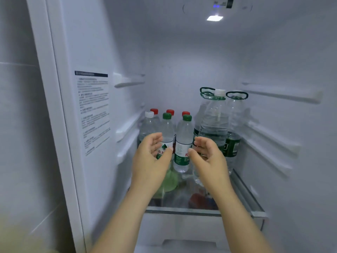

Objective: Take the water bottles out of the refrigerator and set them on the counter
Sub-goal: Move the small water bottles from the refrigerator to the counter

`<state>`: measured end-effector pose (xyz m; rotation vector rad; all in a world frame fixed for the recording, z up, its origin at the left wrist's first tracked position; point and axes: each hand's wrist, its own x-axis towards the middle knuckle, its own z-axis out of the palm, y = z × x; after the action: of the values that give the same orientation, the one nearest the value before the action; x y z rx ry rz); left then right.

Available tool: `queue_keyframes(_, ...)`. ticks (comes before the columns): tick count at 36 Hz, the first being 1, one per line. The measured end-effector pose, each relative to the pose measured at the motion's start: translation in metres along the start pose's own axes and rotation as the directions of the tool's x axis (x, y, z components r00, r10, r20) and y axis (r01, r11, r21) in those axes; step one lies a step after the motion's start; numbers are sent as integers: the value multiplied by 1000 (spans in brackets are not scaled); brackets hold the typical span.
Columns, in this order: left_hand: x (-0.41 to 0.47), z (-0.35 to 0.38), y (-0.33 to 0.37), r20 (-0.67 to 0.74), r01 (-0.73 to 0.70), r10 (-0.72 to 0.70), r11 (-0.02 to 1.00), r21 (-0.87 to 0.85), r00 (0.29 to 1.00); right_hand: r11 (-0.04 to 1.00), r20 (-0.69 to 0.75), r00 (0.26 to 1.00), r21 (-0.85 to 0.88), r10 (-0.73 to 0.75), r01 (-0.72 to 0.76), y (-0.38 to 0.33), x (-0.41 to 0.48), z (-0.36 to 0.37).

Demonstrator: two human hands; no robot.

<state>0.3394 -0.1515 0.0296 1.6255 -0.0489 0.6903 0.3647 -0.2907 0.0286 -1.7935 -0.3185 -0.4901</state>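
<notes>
Left hand point(151, 156) and right hand point(207, 154) reach in, fingers point(157, 138) released, holding nothing. Two clear plastic green-capped water bottles point(183, 141) stand btwn the fingers on the glass fridge shelf point(182, 210). Best: grip one per hand at label height, lift straight, w/o knocking neighbours.

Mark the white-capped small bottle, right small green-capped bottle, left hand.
white-capped small bottle point(148, 126): head view, shoulder under cap.
right small green-capped bottle point(184, 136): head view, clear upper body.
left hand point(149, 157): head view, palm.

Bottle label point(164, 148): red "农夫", likely; wall sticker point(94, 114) illegible.
</notes>
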Motion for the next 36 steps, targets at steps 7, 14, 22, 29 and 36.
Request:
queue_keyframes(7, 44, 13, 1, -17, -72, 75, 988, 134, 997, 997, 19, 999, -68, -30, 31, 3, 44, 4)
queue_keyframes(14, 85, 29, -7, -17, -116, 123, 966, 229, 992, 983, 44, 993, -143, -111, 117, 3, 85, 6)
queue_keyframes(22, 123, 35, -13, 0, -106, 113, 927, 359, 994, 957, 123, 984, -244, -129, 156, 4, 116, 19)
queue_keyframes(29, 146, 39, -15, 61, -112, 96, 916, 386, 994, 937, 173, 983, -329, -62, 117, 7, 133, 37)
queue_keyframes(36, 154, 41, -22, 141, -111, 55, 896, 431, 988, 950, 184, 983, -305, -8, 64, 12, 140, 42)
